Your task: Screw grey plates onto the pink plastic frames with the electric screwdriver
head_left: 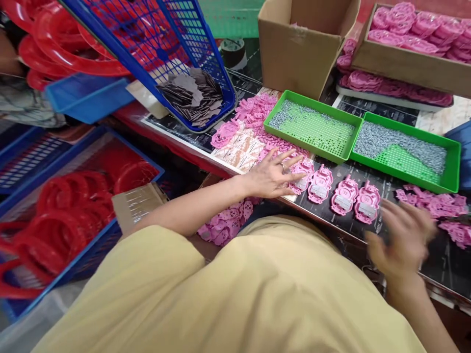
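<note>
At far left I see red plastic rings (59, 225) lying in a blue crate (152, 175); right of it, a blue basket (200, 37) holds thin grey pieces (195, 98); the left hand (274, 175) is palm down, fingers spread, a ring on one finger, its fingertips over the leftmost pink casing (302, 175); I cannot tell whether it presses on it. Three further pink casings (345, 195) continue the row to the right along the black tabletop (390, 184), each bearing a grey piece on its lower half; behind the row, two green trays (309, 152) hold small metal parts (408, 139); the right hand (405, 235), blurred, is loosely open beside the rightmost casing, thumb parted from the fingers, nothing visible in its hold; past it lie loose pink parts (434, 201).
</note>
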Demonstrator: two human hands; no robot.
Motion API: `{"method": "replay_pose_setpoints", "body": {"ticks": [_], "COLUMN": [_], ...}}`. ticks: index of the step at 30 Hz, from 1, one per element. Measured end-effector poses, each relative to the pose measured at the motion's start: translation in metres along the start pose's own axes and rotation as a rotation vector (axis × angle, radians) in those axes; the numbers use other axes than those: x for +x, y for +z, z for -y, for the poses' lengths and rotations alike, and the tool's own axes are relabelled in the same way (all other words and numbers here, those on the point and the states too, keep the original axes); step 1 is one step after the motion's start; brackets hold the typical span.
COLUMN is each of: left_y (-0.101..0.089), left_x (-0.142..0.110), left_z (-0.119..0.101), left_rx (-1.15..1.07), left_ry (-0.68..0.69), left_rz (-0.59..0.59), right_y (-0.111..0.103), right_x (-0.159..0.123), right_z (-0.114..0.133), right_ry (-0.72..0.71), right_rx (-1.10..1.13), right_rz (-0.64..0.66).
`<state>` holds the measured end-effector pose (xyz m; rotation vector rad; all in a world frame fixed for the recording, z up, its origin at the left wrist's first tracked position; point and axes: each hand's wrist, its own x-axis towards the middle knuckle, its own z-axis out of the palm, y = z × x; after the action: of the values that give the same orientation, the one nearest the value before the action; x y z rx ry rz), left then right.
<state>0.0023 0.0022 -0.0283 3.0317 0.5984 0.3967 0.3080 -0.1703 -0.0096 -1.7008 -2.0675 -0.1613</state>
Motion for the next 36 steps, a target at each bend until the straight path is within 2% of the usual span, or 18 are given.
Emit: {"method": "replay_pose_setpoints", "body": {"ticks": [2,5,11,14,17,20,22,23,25,27,28,32,36], "left_y": [0.004,0.008,0.006,0.005,0.007,0.009,0.011,0.012,0.016,0.019,0.020,0.017,0.001], "left_x": [-0.012,-0.027,-0.066,-0.102,-0.147,-0.187,-0.200,-0.203,-0.199,-0.189,-0.183,-0.169,-0.156], "left_z": [-0.003,-0.020,-0.048,-0.051,-0.052,-0.052,-0.052,-0.052,-0.053,-0.053,-0.052,-0.043,-0.027], "left_rx": [0.019,0.037,0.112,0.108,0.058,0.060,0.065,0.058,0.027,-0.002,-0.011,0.006,0.010], "left_ry": [-0.004,-0.002,-0.054,-0.081,-0.159,-0.357,-0.478,-0.513,-0.520,-0.467,-0.431,-0.364,-0.405], "left_rz": [0.043,0.051,-0.165,-0.220,-0.224,-0.259,-0.306,-0.325,-0.358,-0.384,-0.393,-0.425,-0.492], "right_y": [0.017,0.033,0.038,0.047,0.060,0.072,0.080,0.083,0.091,0.097,0.098,0.098,0.098], "right_x": [-0.005,-0.013,-0.020,-0.005,0.020,0.051,0.072,0.081,0.097,0.104,0.104,0.086,0.078], "right_z": [0.013,0.024,0.040,0.058,0.084,0.109,0.119,0.121,0.119,0.113,0.110,0.108,0.130], "right_ry": [-0.034,-0.092,-0.222,-0.382,-0.558,-0.768,-0.853,-0.826,-0.640,-0.445,-0.402,-0.486,-0.663], "right_rx": [-0.104,-0.224,-0.136,-0.094,-0.001,0.140,0.227,0.248,0.219,0.139,0.110,0.113,0.180], "right_rz": [0.075,0.212,0.215,0.215,0.259,0.342,0.340,0.319,0.281,0.265,0.270,0.289,0.300]}}
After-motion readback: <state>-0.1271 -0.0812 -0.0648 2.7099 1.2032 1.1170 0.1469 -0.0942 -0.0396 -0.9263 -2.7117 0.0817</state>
